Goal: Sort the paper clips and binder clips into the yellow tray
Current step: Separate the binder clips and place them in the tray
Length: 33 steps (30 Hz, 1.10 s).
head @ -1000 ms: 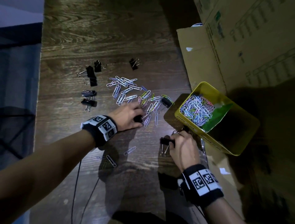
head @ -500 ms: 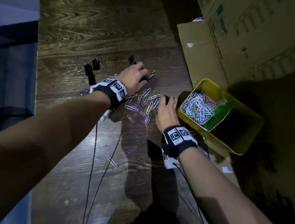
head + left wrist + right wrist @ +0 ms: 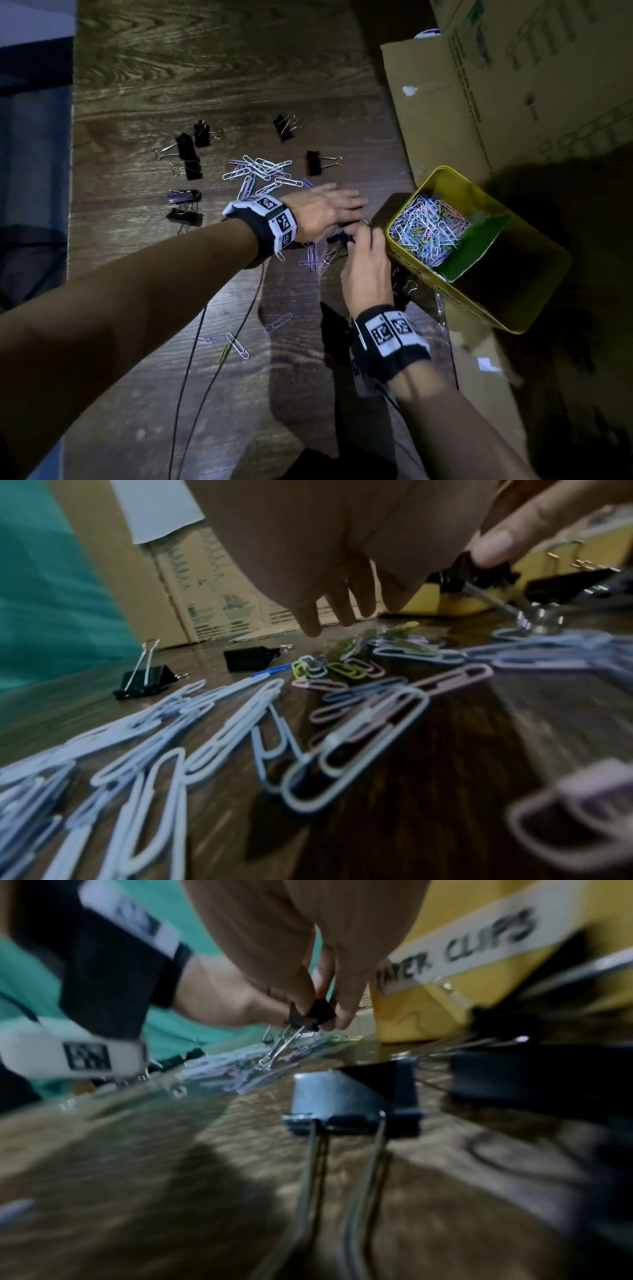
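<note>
A yellow metal tray (image 3: 486,305) with a green divider sits on the dark wooden desk (image 3: 205,68), and one side of it is full of colourful wire paper clips (image 3: 426,229). A white label with the words "CLIPS" is stuck on the tray's outer wall, seen from the right wrist view. Just beside the tray, the right hand (image 3: 366,270) pinches a small black binder clip (image 3: 313,1014) between its fingertips, a little above the desk, with the clip's silver wire handles hanging down. The left hand (image 3: 325,212) is next to it, near the tray too, with its fingers stretched out flat over a loose pile of paper clips (image 3: 263,171) on the desk; it holds nothing. More black binder clips (image 3: 188,156) lie on the desk, farther from the tray than the pile, and one (image 3: 317,162) lies close to the pile. Two black binder clips (image 3: 356,1096) also rest on the desk right by the tray's labelled wall. A few single paper clips (image 3: 236,344) lie apart from the tray, nearer the person. A big brown cardboard box (image 3: 513,85) stands behind the tray. Both wrists wear black bands with white square markers.
</note>
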Each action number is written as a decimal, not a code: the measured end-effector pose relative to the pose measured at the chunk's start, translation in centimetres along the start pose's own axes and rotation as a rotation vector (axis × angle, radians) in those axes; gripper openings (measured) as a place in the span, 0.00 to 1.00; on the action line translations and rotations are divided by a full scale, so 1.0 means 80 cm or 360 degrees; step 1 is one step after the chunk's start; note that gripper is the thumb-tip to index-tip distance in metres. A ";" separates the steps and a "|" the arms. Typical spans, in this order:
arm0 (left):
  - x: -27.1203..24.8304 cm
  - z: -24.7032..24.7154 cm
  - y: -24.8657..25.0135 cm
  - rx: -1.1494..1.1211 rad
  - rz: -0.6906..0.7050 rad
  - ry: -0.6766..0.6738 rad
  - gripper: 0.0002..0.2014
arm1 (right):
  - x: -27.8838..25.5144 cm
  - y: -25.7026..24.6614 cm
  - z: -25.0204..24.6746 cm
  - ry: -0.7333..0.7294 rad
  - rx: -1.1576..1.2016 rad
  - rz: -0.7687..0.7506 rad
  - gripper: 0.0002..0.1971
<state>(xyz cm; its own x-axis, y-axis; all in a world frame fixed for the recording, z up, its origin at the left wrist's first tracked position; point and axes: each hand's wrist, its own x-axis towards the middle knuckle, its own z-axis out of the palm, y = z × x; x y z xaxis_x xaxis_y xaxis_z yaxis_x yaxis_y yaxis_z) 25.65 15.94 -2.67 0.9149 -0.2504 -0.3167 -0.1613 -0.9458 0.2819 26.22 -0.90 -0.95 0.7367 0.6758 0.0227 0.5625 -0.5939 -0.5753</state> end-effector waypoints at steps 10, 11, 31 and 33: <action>-0.110 0.067 0.028 0.0028 0.0157 0.0330 0.21 | -0.029 0.016 -0.009 -0.0231 -0.0438 0.0168 0.20; -0.116 0.066 0.022 0.0008 0.0160 0.0406 0.20 | -0.029 0.018 -0.008 -0.0245 -0.0468 0.0190 0.20; -0.122 0.044 -0.014 -0.0135 -0.0742 -0.0271 0.30 | 0.096 -0.038 0.050 -0.1083 -0.0498 -0.0303 0.34; -0.141 0.057 -0.003 -0.0157 -0.0663 -0.0291 0.30 | 0.075 -0.031 0.056 -0.1098 -0.0538 -0.0329 0.33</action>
<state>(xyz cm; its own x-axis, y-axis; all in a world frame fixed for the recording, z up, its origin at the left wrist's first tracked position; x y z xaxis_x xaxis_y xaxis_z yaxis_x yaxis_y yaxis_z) 13.69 18.01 -3.26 0.8127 0.1057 -0.5731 0.2499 -0.9516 0.1789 27.60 6.57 -3.05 0.2683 0.8389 -0.4735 0.8272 -0.4525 -0.3330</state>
